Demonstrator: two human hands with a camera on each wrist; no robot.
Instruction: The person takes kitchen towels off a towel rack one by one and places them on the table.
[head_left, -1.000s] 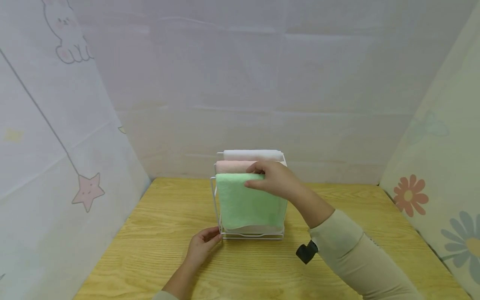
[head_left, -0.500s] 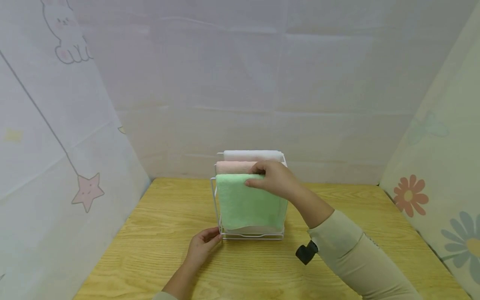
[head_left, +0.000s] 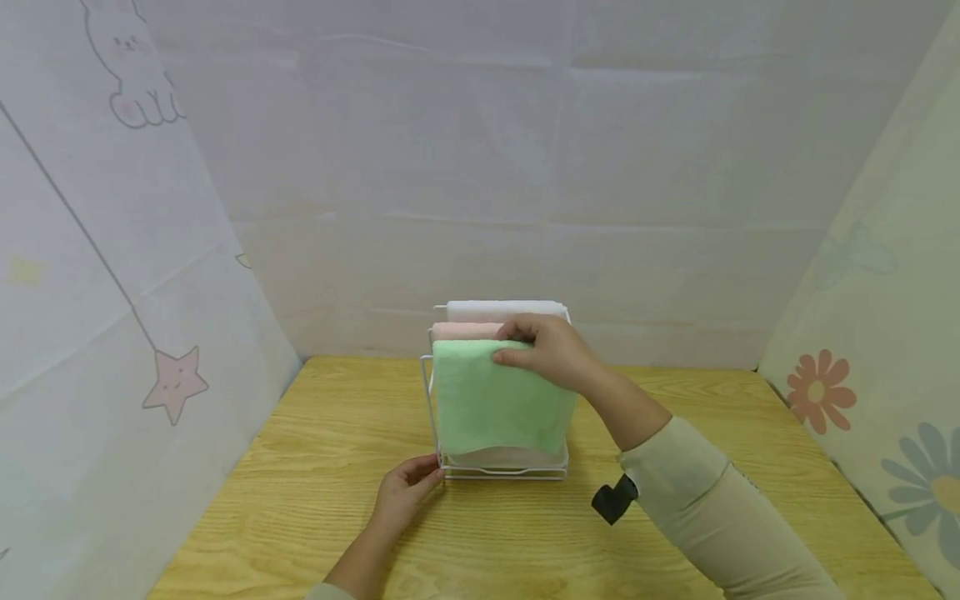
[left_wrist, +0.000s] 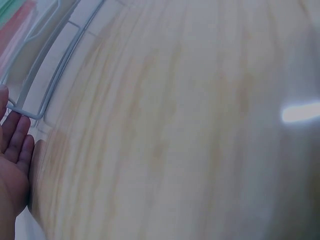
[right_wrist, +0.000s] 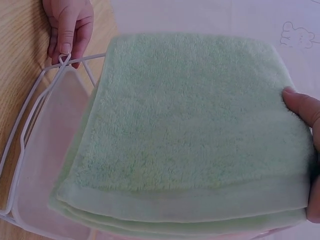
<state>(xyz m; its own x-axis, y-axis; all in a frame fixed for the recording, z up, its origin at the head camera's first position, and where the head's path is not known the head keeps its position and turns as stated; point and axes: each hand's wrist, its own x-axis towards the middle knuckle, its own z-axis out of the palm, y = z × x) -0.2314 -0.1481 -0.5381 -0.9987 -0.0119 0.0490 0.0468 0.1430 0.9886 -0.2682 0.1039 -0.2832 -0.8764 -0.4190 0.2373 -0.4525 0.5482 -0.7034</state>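
A white wire towel rack (head_left: 506,477) stands on the wooden table. My left hand (head_left: 405,492) pinches its front left bottom corner; the left wrist view shows the fingers at the rack's wire corner. At the front hangs a folded green towel (head_left: 498,408), its top edge pinched by my right hand (head_left: 551,354), thumb in front and fingers behind. The towel's fold sits a little above the rack's front bar. Behind it are a folded pink towel (head_left: 465,331) and a white towel (head_left: 504,309) draped on the rack. A pale drip tray (right_wrist: 45,170) lies in the rack's base.
Wooden tabletop (head_left: 322,450) surrounds the rack. A pale cloth backdrop (head_left: 450,183) rises behind, with printed side panels left and right. A black wrist camera (head_left: 613,500) sticks out from the right sleeve.
My right hand has risen slightly, lifting the green towel a little off the front bar. My left hand has stayed at the rack's corner.
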